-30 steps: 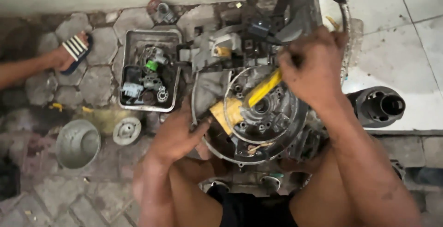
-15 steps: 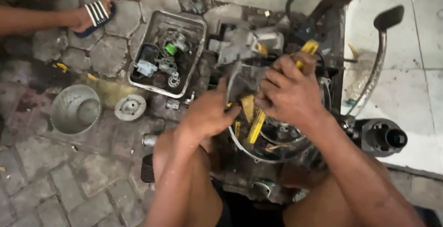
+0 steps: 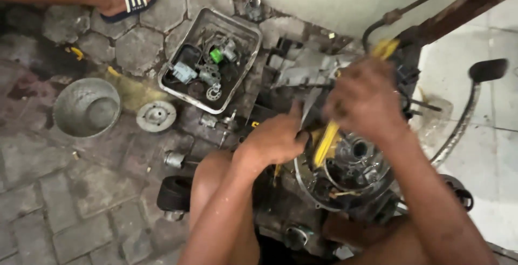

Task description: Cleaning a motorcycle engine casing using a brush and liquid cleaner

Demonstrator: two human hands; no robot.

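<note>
One engine casing point(image 3: 350, 173), one parts tray point(image 3: 245, 30) at 11 o'clock. Right hand point(image 3: 367, 100) gripped one yellow tool point(image 3: 325, 143); left hand point(image 3: 275, 138) pressed closed on the casing rim. Both had shifted right since earlier.

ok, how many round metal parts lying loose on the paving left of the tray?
2: a metal bowl at far left, and a flat disc just right of it. Others may hide inside the tray.

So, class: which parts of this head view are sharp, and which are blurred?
Head view: the right hand and yellow tool are motion-blurred; the tray and bowl look sharper; light is flat daylight, with the wall brightest.
</note>
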